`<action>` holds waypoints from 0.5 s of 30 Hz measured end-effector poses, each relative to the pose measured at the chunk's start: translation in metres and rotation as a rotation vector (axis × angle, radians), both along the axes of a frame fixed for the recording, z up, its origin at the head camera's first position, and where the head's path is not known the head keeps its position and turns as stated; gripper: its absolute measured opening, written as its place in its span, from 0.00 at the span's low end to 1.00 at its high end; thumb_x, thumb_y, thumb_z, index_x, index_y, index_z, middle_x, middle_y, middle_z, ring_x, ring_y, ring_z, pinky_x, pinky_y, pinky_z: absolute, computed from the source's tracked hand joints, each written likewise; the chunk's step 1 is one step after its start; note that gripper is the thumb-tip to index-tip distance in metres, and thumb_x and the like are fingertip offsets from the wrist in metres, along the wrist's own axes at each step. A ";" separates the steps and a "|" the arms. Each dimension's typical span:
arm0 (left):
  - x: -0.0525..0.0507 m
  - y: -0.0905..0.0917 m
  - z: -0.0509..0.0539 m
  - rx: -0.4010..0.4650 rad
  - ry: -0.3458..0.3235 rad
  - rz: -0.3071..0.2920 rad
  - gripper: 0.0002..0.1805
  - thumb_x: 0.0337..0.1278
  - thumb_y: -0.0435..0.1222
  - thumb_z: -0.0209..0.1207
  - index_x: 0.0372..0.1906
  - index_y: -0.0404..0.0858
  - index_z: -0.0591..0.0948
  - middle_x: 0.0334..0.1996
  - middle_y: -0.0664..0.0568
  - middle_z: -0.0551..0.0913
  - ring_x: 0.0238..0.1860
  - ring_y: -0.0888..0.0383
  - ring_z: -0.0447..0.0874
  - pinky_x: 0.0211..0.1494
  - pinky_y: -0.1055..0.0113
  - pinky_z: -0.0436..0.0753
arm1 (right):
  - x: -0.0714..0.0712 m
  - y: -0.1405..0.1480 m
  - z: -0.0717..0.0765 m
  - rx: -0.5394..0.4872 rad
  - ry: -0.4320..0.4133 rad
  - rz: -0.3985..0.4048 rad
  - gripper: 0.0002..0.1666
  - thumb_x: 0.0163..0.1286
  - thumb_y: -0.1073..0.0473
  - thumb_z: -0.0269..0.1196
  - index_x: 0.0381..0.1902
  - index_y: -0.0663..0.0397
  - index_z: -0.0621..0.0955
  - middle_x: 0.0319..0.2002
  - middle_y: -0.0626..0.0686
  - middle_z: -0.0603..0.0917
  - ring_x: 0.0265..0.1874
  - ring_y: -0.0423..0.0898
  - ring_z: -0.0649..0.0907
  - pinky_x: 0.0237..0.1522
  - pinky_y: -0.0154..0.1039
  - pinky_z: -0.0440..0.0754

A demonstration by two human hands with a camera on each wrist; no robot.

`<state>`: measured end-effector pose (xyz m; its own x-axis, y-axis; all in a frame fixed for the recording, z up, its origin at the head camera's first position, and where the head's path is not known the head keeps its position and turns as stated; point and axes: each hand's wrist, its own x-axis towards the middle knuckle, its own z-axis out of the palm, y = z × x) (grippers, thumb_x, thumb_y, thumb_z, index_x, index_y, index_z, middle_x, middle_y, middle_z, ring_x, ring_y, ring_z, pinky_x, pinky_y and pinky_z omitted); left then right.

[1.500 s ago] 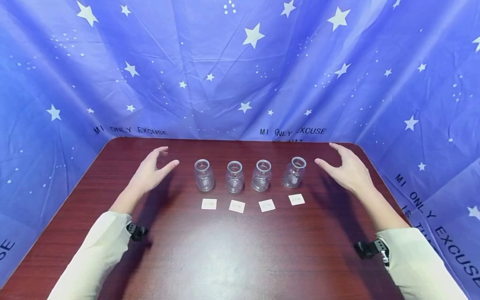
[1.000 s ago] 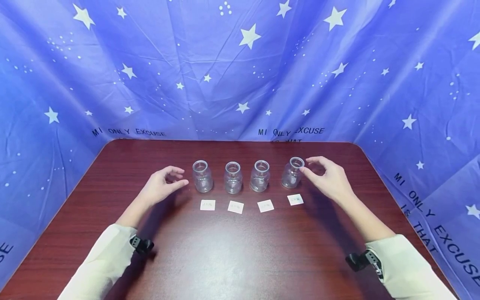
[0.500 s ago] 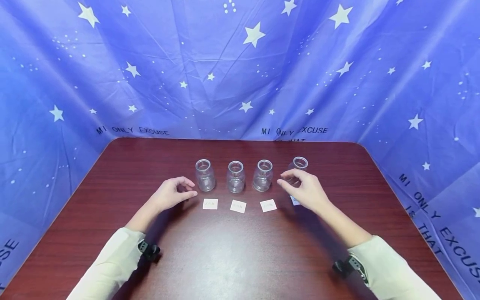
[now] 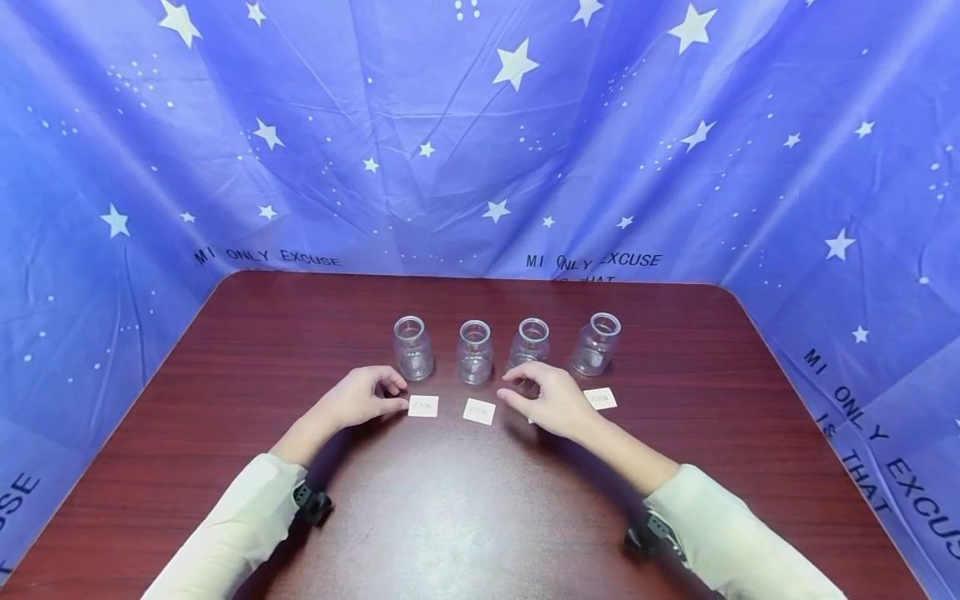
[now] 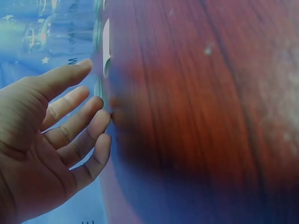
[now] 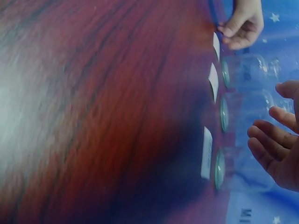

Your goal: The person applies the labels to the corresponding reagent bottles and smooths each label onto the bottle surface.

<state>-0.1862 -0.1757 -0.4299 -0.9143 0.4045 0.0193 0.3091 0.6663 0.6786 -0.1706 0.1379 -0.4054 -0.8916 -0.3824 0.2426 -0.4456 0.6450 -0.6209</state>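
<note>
Head view, hands (image 4: 546, 400), card (image 4: 532, 420) (seemingly) mostly hidden

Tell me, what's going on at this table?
Four jars stand in a row on a table, with a small card in front of each. A person's left hand is beside the leftmost card; their right hand is in front of the third jar from the left, mostly hiding its card. Neither hand holds anything.
</note>
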 end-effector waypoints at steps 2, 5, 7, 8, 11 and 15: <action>-0.001 0.002 0.000 -0.004 0.004 -0.012 0.12 0.45 0.35 0.68 0.35 0.35 0.80 0.29 0.49 0.83 0.26 0.64 0.75 0.32 0.72 0.74 | 0.000 -0.007 -0.002 0.014 -0.003 0.020 0.13 0.59 0.53 0.66 0.40 0.52 0.83 0.33 0.47 0.85 0.32 0.42 0.82 0.37 0.39 0.80; -0.001 0.003 0.000 -0.023 0.008 -0.023 0.13 0.43 0.35 0.68 0.35 0.35 0.80 0.28 0.50 0.82 0.28 0.62 0.76 0.34 0.71 0.73 | 0.000 -0.019 -0.007 0.037 0.010 0.051 0.13 0.58 0.53 0.66 0.40 0.52 0.83 0.33 0.48 0.84 0.32 0.43 0.82 0.37 0.39 0.80; -0.002 0.004 -0.001 -0.044 0.014 -0.030 0.13 0.42 0.35 0.69 0.35 0.35 0.80 0.28 0.50 0.82 0.30 0.60 0.77 0.35 0.71 0.74 | -0.001 -0.026 -0.011 0.064 0.021 0.067 0.14 0.59 0.52 0.66 0.40 0.52 0.83 0.34 0.48 0.84 0.34 0.43 0.82 0.38 0.38 0.80; -0.002 0.004 -0.002 -0.055 0.016 -0.033 0.14 0.42 0.35 0.69 0.36 0.35 0.80 0.28 0.51 0.82 0.30 0.60 0.77 0.36 0.70 0.74 | -0.001 -0.029 -0.013 0.081 0.030 0.073 0.14 0.58 0.52 0.66 0.40 0.51 0.83 0.34 0.48 0.84 0.34 0.42 0.82 0.39 0.37 0.80; -0.002 0.005 -0.003 -0.082 0.024 -0.043 0.15 0.40 0.36 0.69 0.36 0.36 0.80 0.28 0.51 0.82 0.31 0.59 0.77 0.37 0.69 0.74 | -0.001 -0.039 -0.018 0.124 0.035 0.090 0.14 0.59 0.50 0.66 0.40 0.49 0.82 0.36 0.47 0.84 0.37 0.41 0.81 0.41 0.37 0.79; -0.001 0.007 -0.003 -0.098 0.050 -0.059 0.15 0.39 0.36 0.69 0.36 0.36 0.81 0.27 0.51 0.81 0.32 0.58 0.78 0.39 0.66 0.75 | -0.001 -0.052 -0.024 0.164 0.051 0.117 0.14 0.59 0.48 0.65 0.41 0.47 0.82 0.38 0.46 0.84 0.41 0.41 0.81 0.44 0.38 0.78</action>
<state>-0.1875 -0.1687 -0.4328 -0.8876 0.4601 0.0215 0.3816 0.7084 0.5937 -0.1719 0.0858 -0.4292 -0.8266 -0.5210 0.2127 -0.5520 0.6772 -0.4865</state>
